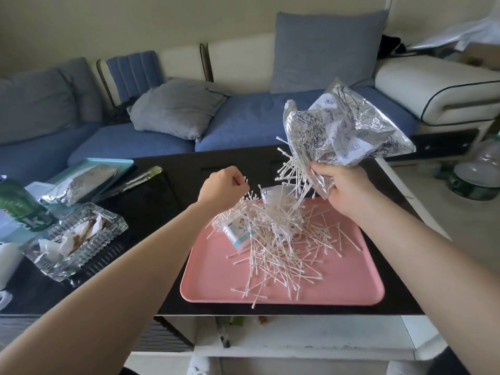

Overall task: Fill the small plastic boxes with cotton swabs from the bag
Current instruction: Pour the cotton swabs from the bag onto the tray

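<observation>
My right hand (345, 189) grips a crinkled clear plastic bag (343, 131) tipped mouth-down over a pink tray (216, 277). Cotton swabs (293, 171) spill from the bag's mouth onto a heap of swabs (286, 239) on the tray. Small plastic boxes (238, 230) with printed labels lie partly buried under the heap; another box (270, 193) stands behind it. My left hand (226, 184) hovers above the heap's left side, fingers curled, pinching what looks like a single swab.
The tray sits on a black table (162, 201). At the left are a glass dish (78, 239) with wrappers, a green can (21, 205), a teal tray (108, 166) with another bag, and a pen (135, 180). A blue sofa (243, 117) lies behind.
</observation>
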